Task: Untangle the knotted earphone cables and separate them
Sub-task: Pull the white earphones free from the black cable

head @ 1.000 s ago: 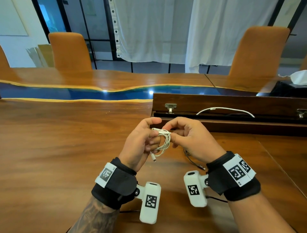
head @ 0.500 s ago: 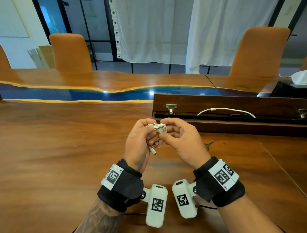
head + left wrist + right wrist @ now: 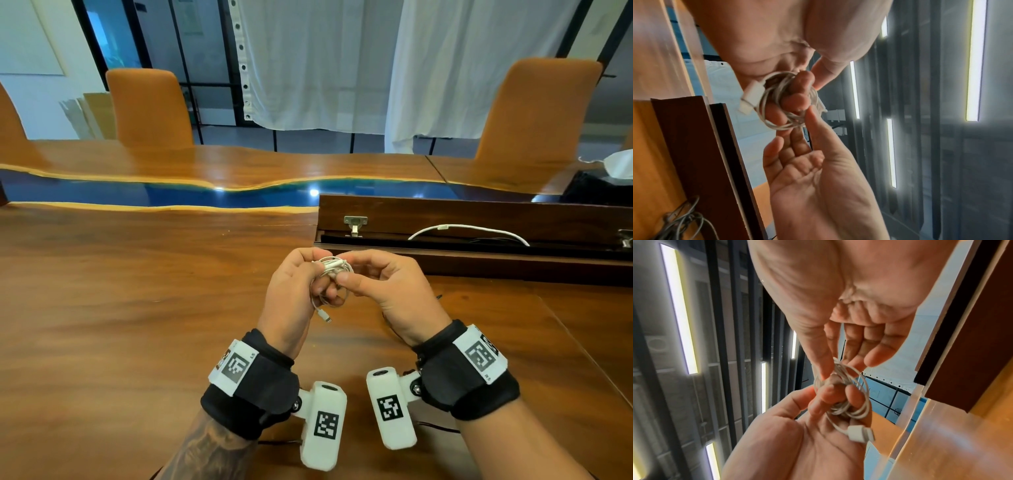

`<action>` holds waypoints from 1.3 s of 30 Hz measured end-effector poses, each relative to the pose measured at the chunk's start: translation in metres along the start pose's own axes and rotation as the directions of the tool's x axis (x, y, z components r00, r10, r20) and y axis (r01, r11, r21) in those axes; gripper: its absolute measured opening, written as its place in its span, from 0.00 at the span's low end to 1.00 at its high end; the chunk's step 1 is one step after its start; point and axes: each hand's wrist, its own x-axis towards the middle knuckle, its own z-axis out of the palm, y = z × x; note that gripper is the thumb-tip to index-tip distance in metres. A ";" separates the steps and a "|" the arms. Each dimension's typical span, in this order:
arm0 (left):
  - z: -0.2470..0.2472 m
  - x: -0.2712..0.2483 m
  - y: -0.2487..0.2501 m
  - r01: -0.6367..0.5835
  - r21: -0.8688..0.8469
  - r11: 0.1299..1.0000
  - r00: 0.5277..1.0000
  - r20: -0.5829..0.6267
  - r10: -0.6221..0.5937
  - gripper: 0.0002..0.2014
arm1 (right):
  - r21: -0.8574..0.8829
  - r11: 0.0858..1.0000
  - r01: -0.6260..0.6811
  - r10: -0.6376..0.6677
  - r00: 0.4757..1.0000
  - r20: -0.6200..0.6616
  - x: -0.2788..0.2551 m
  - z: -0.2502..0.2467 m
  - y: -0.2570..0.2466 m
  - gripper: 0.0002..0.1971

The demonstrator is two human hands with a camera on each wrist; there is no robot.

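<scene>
From the head view we see both hands raised together above the wooden worktop [image 3: 137, 308], just in front of an open cable hatch [image 3: 479, 219] set into it. The left hand [image 3: 294, 294] has its fingers curled through a small coil of white earphone cable [image 3: 330, 270], with the coil looped round them. The right hand [image 3: 394, 291] meets it from the other side, thumb and forefinger closed on the top of the coil. A white plug [image 3: 323, 316] hangs loose below the left hand. Another white cable [image 3: 469, 229] lies inside the hatch, well apart from the hands.

From the left wrist view we look along the left hand [image 3: 797, 40] at its fingers [image 3: 797, 99], which poke through the coil [image 3: 774, 123]; the plug [image 3: 751, 95] sticks out to one side. The right hand [image 3: 818, 186] shows its palm, its thumb reaching the coil while the other fingers stay loosely bent. A grey tangle of cable [image 3: 680, 222] lies on the worktop at the lower edge.

From the right wrist view we see the right hand [image 3: 849, 296] with its thumb tip pressed on the coil [image 3: 849, 404]; whether the forefinger closes the pinch we cannot tell here. The left hand [image 3: 797, 443] holds the coil wrapped round its curled fingers, and the plug [image 3: 860, 434] dangles beside them.
</scene>
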 end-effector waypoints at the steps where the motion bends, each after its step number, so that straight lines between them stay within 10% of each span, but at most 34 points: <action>1: 0.001 0.000 -0.001 -0.011 0.022 1.000 1.000 -0.005 0.012 0.11 | 0.001 1.000 0.003 -0.003 1.000 -0.006 0.000 -0.001 0.001 0.12; 27: -0.005 0.003 -0.010 -0.173 0.149 0.974 0.976 -0.109 0.190 0.10 | 0.046 0.996 -0.080 0.082 0.996 -0.044 -0.001 0.009 -0.002 0.09; 32: -0.005 0.002 -0.014 -0.095 0.105 0.990 0.976 -0.184 0.113 0.13 | -0.201 0.976 0.083 -0.077 0.996 0.041 -0.007 0.016 -0.009 0.14; 39: -0.003 -0.002 -0.018 -0.061 0.106 0.992 0.973 -0.217 0.083 0.13 | -0.680 0.683 0.267 -0.192 0.964 0.186 -0.010 0.021 -0.005 0.18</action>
